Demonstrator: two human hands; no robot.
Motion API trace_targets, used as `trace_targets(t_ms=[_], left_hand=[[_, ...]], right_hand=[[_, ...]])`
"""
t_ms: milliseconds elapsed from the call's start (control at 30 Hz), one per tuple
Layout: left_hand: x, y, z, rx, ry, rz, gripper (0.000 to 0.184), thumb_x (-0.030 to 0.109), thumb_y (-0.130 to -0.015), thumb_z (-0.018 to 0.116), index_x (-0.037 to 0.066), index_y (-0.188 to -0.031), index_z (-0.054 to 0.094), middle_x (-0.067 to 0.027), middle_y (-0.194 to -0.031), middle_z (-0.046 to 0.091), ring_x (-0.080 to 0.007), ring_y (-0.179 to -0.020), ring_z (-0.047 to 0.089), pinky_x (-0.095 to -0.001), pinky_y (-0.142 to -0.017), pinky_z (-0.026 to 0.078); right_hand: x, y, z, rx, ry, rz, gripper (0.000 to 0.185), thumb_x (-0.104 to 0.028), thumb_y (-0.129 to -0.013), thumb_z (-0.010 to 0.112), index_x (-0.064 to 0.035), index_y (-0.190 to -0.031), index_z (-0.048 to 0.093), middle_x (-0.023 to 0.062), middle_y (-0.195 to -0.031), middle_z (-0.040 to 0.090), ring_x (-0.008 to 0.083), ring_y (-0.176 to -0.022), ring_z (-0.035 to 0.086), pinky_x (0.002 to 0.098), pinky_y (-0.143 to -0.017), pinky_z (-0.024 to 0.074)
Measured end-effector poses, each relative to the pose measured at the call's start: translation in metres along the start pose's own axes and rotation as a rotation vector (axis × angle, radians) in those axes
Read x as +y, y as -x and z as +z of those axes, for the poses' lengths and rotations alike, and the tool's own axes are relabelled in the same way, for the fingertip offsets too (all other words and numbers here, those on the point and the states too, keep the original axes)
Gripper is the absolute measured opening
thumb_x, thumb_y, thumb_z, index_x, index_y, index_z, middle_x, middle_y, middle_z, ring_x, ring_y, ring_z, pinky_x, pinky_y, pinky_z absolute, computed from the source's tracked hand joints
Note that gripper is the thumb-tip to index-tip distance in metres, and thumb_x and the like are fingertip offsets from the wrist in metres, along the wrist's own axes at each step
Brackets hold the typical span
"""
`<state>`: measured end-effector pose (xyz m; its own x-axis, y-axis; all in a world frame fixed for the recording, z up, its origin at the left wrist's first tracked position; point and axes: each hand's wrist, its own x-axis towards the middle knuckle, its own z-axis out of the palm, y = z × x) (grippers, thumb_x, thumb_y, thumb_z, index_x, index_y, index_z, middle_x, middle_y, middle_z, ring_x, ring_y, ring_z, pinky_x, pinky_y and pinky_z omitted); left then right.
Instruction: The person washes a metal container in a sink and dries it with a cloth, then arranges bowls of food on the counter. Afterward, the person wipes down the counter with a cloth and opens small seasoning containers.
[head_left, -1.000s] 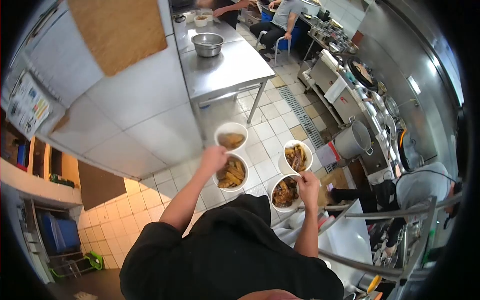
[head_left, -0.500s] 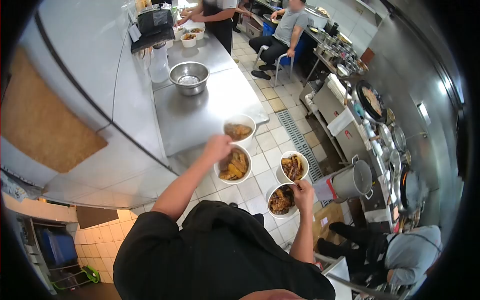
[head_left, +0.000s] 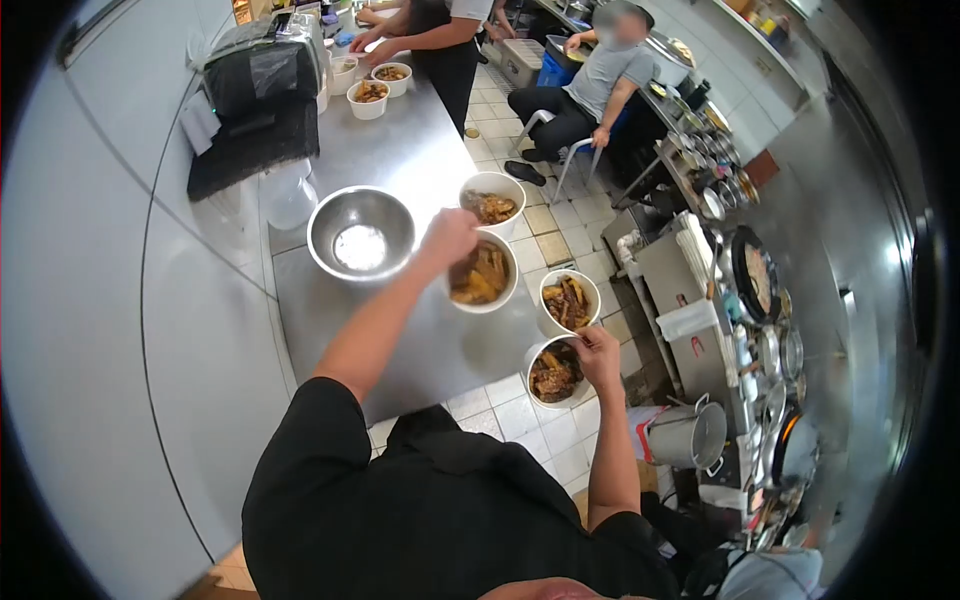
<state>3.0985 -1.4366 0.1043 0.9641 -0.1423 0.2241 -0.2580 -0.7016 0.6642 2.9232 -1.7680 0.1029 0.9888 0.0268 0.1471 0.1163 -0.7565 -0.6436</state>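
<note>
My left hand [head_left: 450,240] is closed, pinching the touching rims of two white bowls. The farther bowl [head_left: 508,230] and the nearer bowl [head_left: 513,283] both hold browned pieces of food. My right hand [head_left: 600,360] grips another pair where their rims meet. In its farther bowl [head_left: 546,318] lie brown and yellowish strips; the nearer bowl [head_left: 560,404] has darker pieces with pale specks. All of these bowls are upright, the left pair above the steel table [head_left: 430,350] and the right pair by its edge. My fingertips are partly hidden at the rims.
A steel basin [head_left: 360,235] stands on the table. Beyond it are several filled white bowls [head_left: 368,108] near a standing person's hands [head_left: 385,45]. A black machine [head_left: 260,85] sits at the left. One person sits on a chair [head_left: 575,150]; pots and woks [head_left: 795,450] line the right.
I have moved forward, so the table and basin appear closer. Both pairs of bowls moved along with my hands, the left pair now over the table. My grip looks the same.
</note>
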Motion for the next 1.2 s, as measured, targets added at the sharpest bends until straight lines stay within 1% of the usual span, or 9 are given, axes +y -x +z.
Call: trace_targets(t_ms=[200,367,633,933,1033,1067,1100,1133,1200], left_hand=[[-0.087,-0.113,-0.023,0.064,-0.042,-0.098,0.019,0.016,-0.077,0.061,0.009,-0.086,0.076,-0.0193,-0.089,0.071,-0.0363,-0.086,0.069,-0.0455,-0.083,0.055],[-0.190,-0.176,-0.049,0.152,-0.130,-0.180,0.017,0.020,-0.074,0.071,0.007,-0.085,0.076,-0.0185,-0.087,0.071,-0.0364,-0.085,0.068,-0.0444,-0.081,0.055],[-0.321,-0.181,-0.085,0.072,-0.232,-0.467,0.017,0.016,-0.075,0.070,0.010,-0.088,0.077,-0.0191,-0.091,0.071,-0.0352,-0.088,0.070,-0.0451,-0.083,0.055],[-0.365,-0.176,-0.115,0.095,-0.262,-0.556,0.020,0.019,-0.074,0.068,0.009,-0.088,0.077,-0.0200,-0.091,0.072,-0.0366,-0.088,0.070,-0.0431,-0.085,0.054],[-0.378,-0.171,-0.113,0.189,-0.344,-0.510,0.022,0.016,-0.073,0.072,0.008,-0.093,0.078,-0.0190,-0.091,0.072,-0.0338,-0.087,0.071,-0.0416,-0.082,0.055],[-0.397,-0.166,-0.111,0.225,-0.334,-0.402,0.025,0.019,-0.076,0.068,0.006,-0.096,0.077,-0.0203,-0.093,0.072,-0.0360,-0.090,0.070,-0.0419,-0.085,0.054],[-0.397,-0.162,-0.117,0.175,-0.243,-0.378,0.030,0.021,-0.080,0.065,0.003,-0.101,0.075,-0.0226,-0.098,0.071,-0.0365,-0.095,0.069,-0.0425,-0.088,0.052],[-0.351,-0.158,-0.128,0.129,-0.193,-0.442,0.035,0.022,-0.081,0.064,0.002,-0.109,0.072,-0.0230,-0.105,0.070,-0.0355,-0.097,0.068,-0.0429,-0.089,0.051],[-0.373,-0.153,-0.124,0.103,-0.203,-0.402,0.054,0.022,-0.082,0.067,0.003,-0.132,0.059,-0.0191,-0.123,0.065,-0.0325,-0.101,0.066,-0.0418,-0.091,0.050]], right_hand=[[-0.022,-0.158,0.054,-0.108,0.039,-0.085,0.017,-0.012,-0.080,0.077,-0.0015,-0.090,0.068,0.0136,-0.084,0.066,0.0316,-0.076,0.065,0.0379,-0.069,0.0499],[-0.048,-0.277,0.122,-0.224,0.008,-0.208,0.016,-0.011,-0.078,0.076,-0.0003,-0.087,0.067,0.0166,-0.084,0.067,0.0341,-0.077,0.065,0.0398,-0.071,0.0507],[-0.064,-0.409,0.259,-0.349,-0.032,-0.269,0.016,-0.012,-0.079,0.073,-0.0025,-0.091,0.070,0.0192,-0.090,0.069,0.0384,-0.087,0.066,0.0444,-0.079,0.0511],[-0.117,-0.480,0.349,-0.317,-0.061,-0.252,0.024,-0.012,-0.079,0.068,-0.0064,-0.101,0.073,0.0210,-0.095,0.071,0.0383,-0.093,0.067,0.0428,-0.086,0.0528],[-0.130,-0.478,0.355,-0.283,-0.200,-0.189,0.035,-0.011,-0.077,0.069,-0.0050,-0.112,0.072,0.0222,-0.102,0.071,0.0367,-0.096,0.068,0.0410,-0.091,0.0523],[-0.137,-0.470,0.343,-0.244,-0.253,-0.242,0.033,-0.009,-0.079,0.061,-0.0026,-0.108,0.072,0.0244,-0.103,0.069,0.0396,-0.097,0.067,0.0431,-0.090,0.0532],[-0.123,-0.466,0.353,-0.127,-0.302,-0.289,0.040,-0.009,-0.077,0.063,-0.0046,-0.116,0.070,0.0235,-0.115,0.066,0.0403,-0.100,0.066,0.0430,-0.090,0.0531],[-0.116,-0.455,0.342,-0.120,-0.424,-0.278,0.044,-0.012,-0.077,0.068,-0.0059,-0.121,0.067,0.0228,-0.121,0.063,0.0361,-0.098,0.066,0.0418,-0.087,0.0540],[-0.098,-0.408,0.290,-0.132,-0.656,0.007,0.036,-0.018,-0.082,0.072,-0.0050,-0.115,0.070,0.0143,-0.095,0.072,0.0203,-0.077,0.067,0.0332,-0.073,0.0551]])
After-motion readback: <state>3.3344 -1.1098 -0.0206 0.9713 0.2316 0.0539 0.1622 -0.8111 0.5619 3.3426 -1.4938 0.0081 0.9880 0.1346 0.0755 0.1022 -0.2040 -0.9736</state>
